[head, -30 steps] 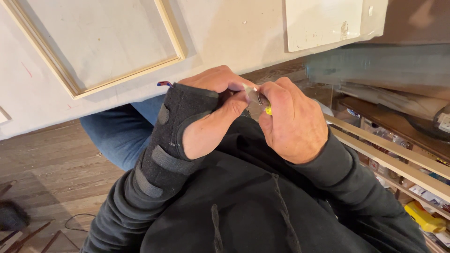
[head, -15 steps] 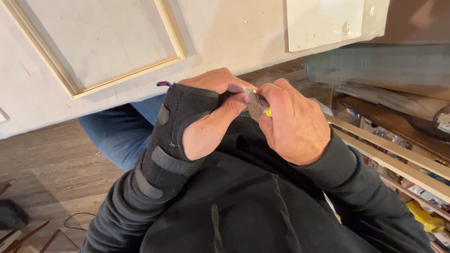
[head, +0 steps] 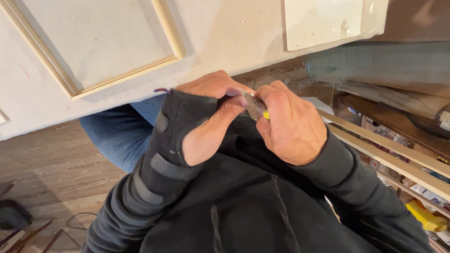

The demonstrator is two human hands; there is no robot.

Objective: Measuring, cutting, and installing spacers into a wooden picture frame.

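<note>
My left hand (head: 211, 117), wrapped in a black wrist brace (head: 171, 145) with strap bands, pinches a small grey metal blade (head: 253, 104) between thumb and forefinger. My right hand (head: 290, 124) is closed around the same small tool, whose yellow part (head: 266, 114) peeks out by the fingers. Both hands meet in front of my chest, above my black sweatshirt (head: 243, 206). Most of the tool is hidden inside the fingers.
A white panel with a wooden frame moulding (head: 117, 82) leans just ahead of my knees in blue jeans (head: 117, 136). Wooden strips (head: 389, 150) and a shelf of small items lie at the right. Wood floor (head: 47, 173) and a cable are at the left.
The hands stay together on the small tool; the fingers shift only slightly. Nothing else moved.
</note>
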